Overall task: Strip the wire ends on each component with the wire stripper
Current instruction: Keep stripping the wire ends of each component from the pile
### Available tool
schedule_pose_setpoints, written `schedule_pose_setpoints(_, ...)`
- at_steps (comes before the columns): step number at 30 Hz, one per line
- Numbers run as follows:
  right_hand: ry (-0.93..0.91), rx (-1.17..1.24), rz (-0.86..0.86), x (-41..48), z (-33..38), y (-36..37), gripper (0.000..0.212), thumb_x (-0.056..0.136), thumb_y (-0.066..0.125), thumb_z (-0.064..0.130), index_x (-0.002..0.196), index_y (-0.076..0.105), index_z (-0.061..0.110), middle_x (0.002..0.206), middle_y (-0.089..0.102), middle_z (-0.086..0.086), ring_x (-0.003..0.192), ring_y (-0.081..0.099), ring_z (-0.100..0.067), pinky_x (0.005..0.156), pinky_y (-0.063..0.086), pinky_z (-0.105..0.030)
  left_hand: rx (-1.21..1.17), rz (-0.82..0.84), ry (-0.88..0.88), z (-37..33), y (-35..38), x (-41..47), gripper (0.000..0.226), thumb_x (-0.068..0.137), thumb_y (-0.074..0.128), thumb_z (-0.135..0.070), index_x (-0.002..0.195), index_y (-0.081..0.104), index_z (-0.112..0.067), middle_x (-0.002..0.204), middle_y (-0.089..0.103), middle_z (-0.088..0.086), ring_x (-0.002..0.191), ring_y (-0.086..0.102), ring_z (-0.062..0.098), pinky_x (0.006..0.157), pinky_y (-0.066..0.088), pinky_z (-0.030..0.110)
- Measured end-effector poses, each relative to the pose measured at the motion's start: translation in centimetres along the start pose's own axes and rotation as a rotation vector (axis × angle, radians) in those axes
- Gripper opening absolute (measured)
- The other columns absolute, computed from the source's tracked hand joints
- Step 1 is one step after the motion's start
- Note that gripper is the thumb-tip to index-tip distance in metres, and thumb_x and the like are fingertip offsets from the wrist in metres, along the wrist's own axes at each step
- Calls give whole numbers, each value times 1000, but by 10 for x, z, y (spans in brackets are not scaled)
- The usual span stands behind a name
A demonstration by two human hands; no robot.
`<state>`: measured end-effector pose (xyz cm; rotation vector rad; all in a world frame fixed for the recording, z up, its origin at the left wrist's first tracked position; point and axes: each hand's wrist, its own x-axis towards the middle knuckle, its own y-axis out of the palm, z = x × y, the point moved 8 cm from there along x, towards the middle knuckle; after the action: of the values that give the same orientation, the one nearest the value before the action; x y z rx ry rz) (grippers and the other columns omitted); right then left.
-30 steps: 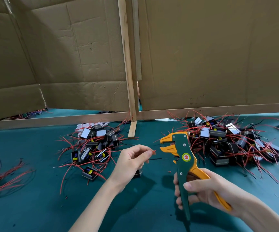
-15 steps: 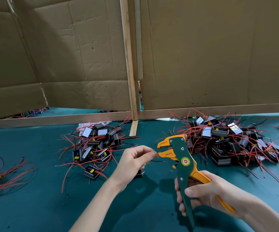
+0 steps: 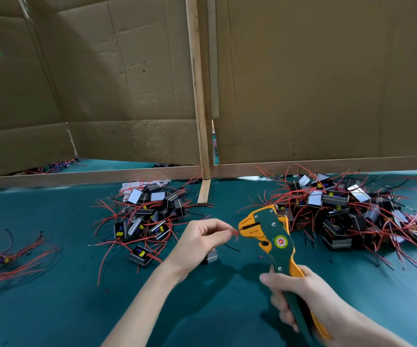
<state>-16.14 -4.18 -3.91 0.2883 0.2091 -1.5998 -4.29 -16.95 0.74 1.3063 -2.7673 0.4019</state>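
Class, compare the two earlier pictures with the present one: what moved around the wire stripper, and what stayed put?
The right hand brought the wire stripper leftwards to the red wire pinched by the left hand; its jaws, open before, now look nearly closed on the wire's end. Both grips, the left pile and the right pile of components stayed unchanged.

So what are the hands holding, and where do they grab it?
The right hand grips the wire stripper by its two handles. The left hand pinches a red wire near its end, right at the stripper's mouth.
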Motion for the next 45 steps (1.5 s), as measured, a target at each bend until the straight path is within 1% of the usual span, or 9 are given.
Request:
schedule_pose_setpoints(7,-126,349,246,1,16,3,35,62,82,11,93,72,-1,88,62,-30,79,65,-41,74,56,-47,-5,-75,17,4,-3,2,20,96,57,-15,82,72,-18,61,50,-13,53,40,2,54,33,11)
schedule_pose_setpoints(12,-132,355,115,9,16,-20,37,60,78,1,95,68,-5,93,64,-32,83,67,-43,73,57,-47,125,-227,120,-14,-17,7,21,95,57,-17,81,71,-26,79,62,16,68,47,11,68,39,18)
schedule_pose_setpoints(19,-51,392,41,15,6,-31,35,60,68,-6,94,65,-8,95,66,-31,82,69,-42,66,60,-45,206,-356,340,-94,3,41,22,94,59,-18,83,71,-33,85,71,-10,76,63,11,75,50,32)
schedule_pose_setpoints(26,-97,426,18,20,7,-37,24,58,66,-5,80,75,-2,103,68,-27,94,68,-36,80,60,-40,94,-242,475,-156,95,94,17,93,61,-13,102,74,-8,106,72,5,100,65,15,91,50,30)
schedule_pose_setpoints(31,-94,429,11,20,6,-44,37,57,72,-3,94,67,-3,90,65,-18,81,67,-27,66,56,-32,322,169,370,-140,155,99,43,98,52,-14,140,47,-14,148,44,3,135,40,18,111,31,29)
schedule_pose_setpoints(34,-43,383,-38,22,1,-50,57,48,78,7,100,57,3,71,30,-5,54,27,-12,46,26,-20,431,218,354,-127,133,82,48,98,52,-17,144,41,-20,151,37,0,139,33,14,112,28,29)
schedule_pose_setpoints(37,-46,394,-7,23,0,-50,62,47,81,8,102,52,6,61,33,-5,47,32,-13,44,26,-21,556,217,232,-110,81,63,46,99,52,-22,144,41,-21,149,37,0,137,33,10,116,26,34)
schedule_pose_setpoints(40,-129,449,35,22,6,-50,38,55,77,1,93,72,-4,99,72,-18,90,72,-29,69,58,-29,708,143,52,-91,11,46,48,100,47,-26,146,35,-24,149,36,6,133,34,8,113,24,26)
schedule_pose_setpoints(45,-144,530,114,16,14,-43,45,64,73,-3,108,65,-7,122,65,-24,108,65,-43,78,59,-45,968,85,-380,-44,-86,23,46,102,41,-27,146,33,-18,142,42,4,117,48,18,87,38,27)
